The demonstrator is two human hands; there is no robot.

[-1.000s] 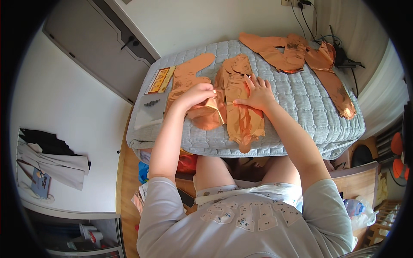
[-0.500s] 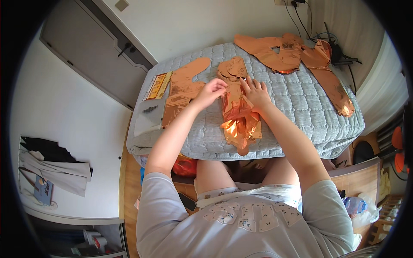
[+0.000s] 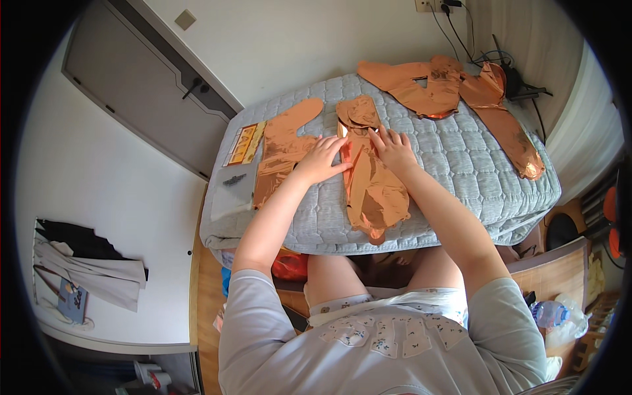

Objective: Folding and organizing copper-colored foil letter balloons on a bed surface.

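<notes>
A deflated copper-coloured foil balloon lies lengthwise on the grey quilted mattress in front of me, its upper end folded over and crinkled. My left hand rests at its left edge with the fingers stretched out, the tips touching the foil. Opposite it, my right hand lies on the right edge, fingers apart and pointing away from me. Left of my left hand is another flat foil balloon with a curved outline. Foil under my fingers is partly hidden.
More flat foil balloons, one with a cut-out middle and one long, lie at the far right. A yellow printed card and a clear plastic bag are at the mattress's left. Black cables sit in the far right corner.
The lower part of the balloon, bunched and shiny before, now lies flatter and wider. My left hand went from a pinch to stretched fingers, slightly lower. The view shifted a little.
</notes>
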